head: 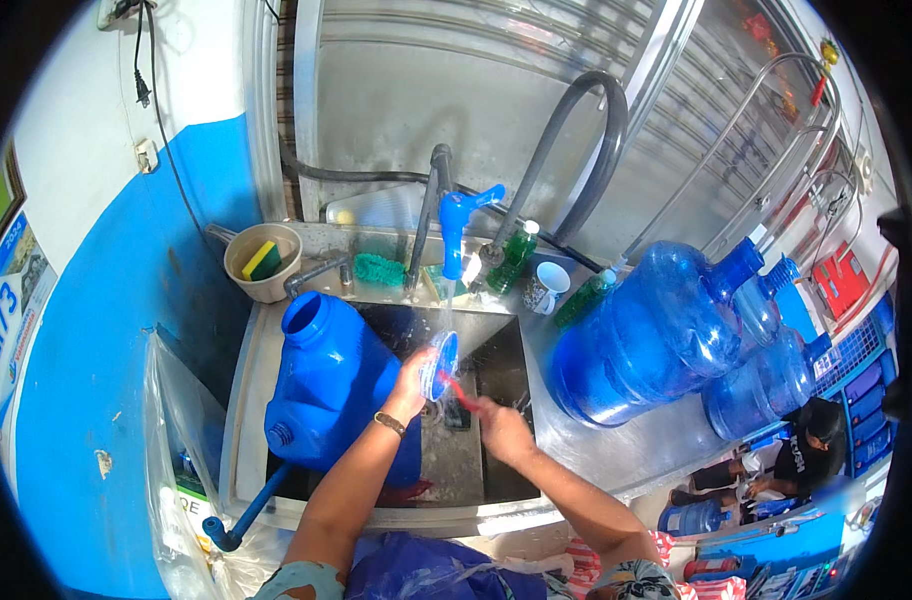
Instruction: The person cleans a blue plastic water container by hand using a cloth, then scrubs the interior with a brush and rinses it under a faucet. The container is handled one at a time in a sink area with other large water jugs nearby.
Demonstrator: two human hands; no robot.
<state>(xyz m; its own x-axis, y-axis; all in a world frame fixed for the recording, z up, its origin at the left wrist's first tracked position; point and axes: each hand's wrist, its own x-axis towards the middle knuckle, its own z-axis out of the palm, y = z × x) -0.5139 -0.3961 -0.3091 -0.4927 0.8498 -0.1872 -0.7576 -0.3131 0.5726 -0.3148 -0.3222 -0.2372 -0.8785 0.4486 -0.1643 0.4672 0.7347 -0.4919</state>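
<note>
Under the blue faucet [456, 225], from which water runs, my left hand [408, 386] grips a round blue plastic cap [446, 364], tilted with its inside facing right. My right hand [503, 431] is closed on the red handle of a brush [462, 394], whose far end is at the cap; its bristles cannot be made out. Left of my hands, a large blue plastic jug [336, 375] stands uncapped in the stainless steel sink [504, 337]. Water splashes around the cap.
Blue water bottles [636, 337] stand on the right counter. Along the back ledge are a dipper [264, 262] with a sponge, a green scrubber [381, 268], green liquid bottles [513, 259] and a mug [546, 287]. A person [801, 450] sits at the far right.
</note>
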